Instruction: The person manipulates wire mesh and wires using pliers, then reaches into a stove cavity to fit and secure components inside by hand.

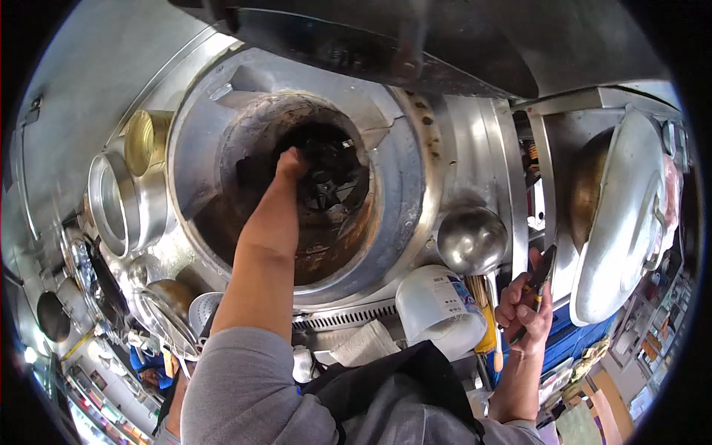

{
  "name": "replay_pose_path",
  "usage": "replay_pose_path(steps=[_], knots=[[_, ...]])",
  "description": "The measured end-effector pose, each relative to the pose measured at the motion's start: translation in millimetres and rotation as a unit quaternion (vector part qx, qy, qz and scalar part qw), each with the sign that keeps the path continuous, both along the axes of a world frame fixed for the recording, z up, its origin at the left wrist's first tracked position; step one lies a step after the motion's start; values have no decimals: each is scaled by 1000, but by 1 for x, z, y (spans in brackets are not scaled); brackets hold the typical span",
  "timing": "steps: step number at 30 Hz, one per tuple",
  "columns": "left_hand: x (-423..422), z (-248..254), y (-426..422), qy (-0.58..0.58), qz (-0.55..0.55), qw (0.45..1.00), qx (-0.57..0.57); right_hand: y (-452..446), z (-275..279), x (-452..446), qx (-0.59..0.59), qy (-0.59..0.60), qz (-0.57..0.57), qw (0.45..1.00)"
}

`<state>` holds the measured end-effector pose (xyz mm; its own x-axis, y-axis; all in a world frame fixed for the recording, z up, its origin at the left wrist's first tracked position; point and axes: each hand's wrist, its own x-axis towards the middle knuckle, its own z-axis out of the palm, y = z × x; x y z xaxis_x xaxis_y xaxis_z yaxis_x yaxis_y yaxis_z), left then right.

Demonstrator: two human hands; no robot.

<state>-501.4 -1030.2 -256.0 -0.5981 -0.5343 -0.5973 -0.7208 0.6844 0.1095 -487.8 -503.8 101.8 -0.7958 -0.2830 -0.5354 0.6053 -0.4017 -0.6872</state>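
My left hand [291, 162] is deep inside the round metal stove opening [356, 256], beside the dark burner parts [326, 174] at its bottom. Its fingers look curled, but what they hold is hidden in shadow. On the right, my right hand [528, 311] is closed around a dark tool with yellow on it, which looks like pliers [545, 268]. That hand is raised beside a white plastic container [437, 308] and to the right of the stove opening.
A round steel bowl [472, 240] sits right of the opening. A large metal lid [623, 222] stands at the far right. Metal pots [111, 204] and strainers [167, 308] line the left side. A metal hood [445, 44] hangs above. Part of another person [152, 374] shows at lower left.
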Motion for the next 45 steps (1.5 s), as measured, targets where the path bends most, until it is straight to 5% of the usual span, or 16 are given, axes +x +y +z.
replay_pose_path(steps=[2,5,12,14,21,24,29,35,38,41,45], knots=[[-15,-9,-34,-35,-91,995,-21,-3,-7,-2,-10,0,10,1000],[-24,37,-20,-36,-62,997,-8,-11,-13,2,1,-21,30,999],[5,-38,-11,-26,-110,992,46,-14,-15,1,6,-41,30,999],[-2,-46,-7,-79,-282,956,25,-14,-16,1,13,-40,30,999],[-25,-8,12,-85,-263,961,19,-12,-21,4,31,-52,43,997],[-35,2,15,-185,-318,929,40,-11,-24,6,26,-54,39,997],[-30,52,43,-112,-260,959,-1,-6,-27,8,24,-49,26,998],[-21,50,36,-95,-150,984,-24,-9,-22,7,37,-37,10,999],[10,-7,7,-39,-259,959,-109,6,-17,10,49,-45,10,998],[-12,41,-7,-55,-162,984,-38,5,-22,6,23,-49,7,999],[0,-1,-22,-53,-262,963,-21,0,-28,8,21,-54,22,998]])
